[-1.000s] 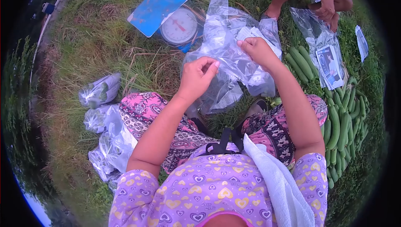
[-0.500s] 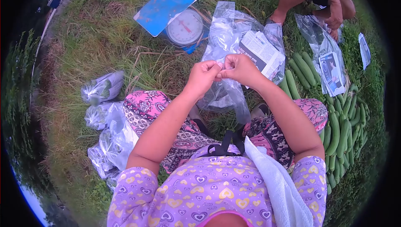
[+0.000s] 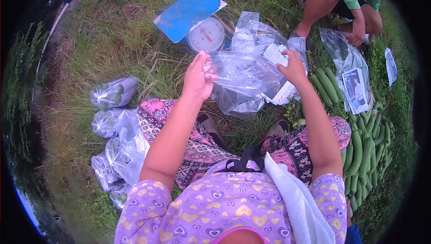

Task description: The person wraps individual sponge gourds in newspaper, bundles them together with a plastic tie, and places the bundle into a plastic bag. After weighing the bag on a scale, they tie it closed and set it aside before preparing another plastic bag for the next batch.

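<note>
A clear plastic bag (image 3: 244, 71) stretches puffed out in front of me, its left end bunched in my left hand (image 3: 200, 77), whose fingers close on it. At the bag's other end is my right hand (image 3: 294, 68), thumb and fingers curved and apart, close over folded newspaper sheets (image 3: 274, 54). Underneath, more clear plastic bags (image 3: 240, 105) lie on the grass between my feet and the scale. Long green cucumber-like vegetables (image 3: 324, 86) lie beyond my right knee.
A dial scale (image 3: 205, 35) with a blue tray (image 3: 188, 14) stands ahead. Filled plastic bags (image 3: 113, 93) sit at my left. A large pile of green vegetables (image 3: 366, 147) lies at right. Another person (image 3: 343, 1) crouches at upper right by a plastic bag (image 3: 345, 55) and newspaper (image 3: 356, 89).
My hands were pinched together on the plastic; now they are wide apart. The left moved left with the bag, the right moved right, and the bag has spread out between them.
</note>
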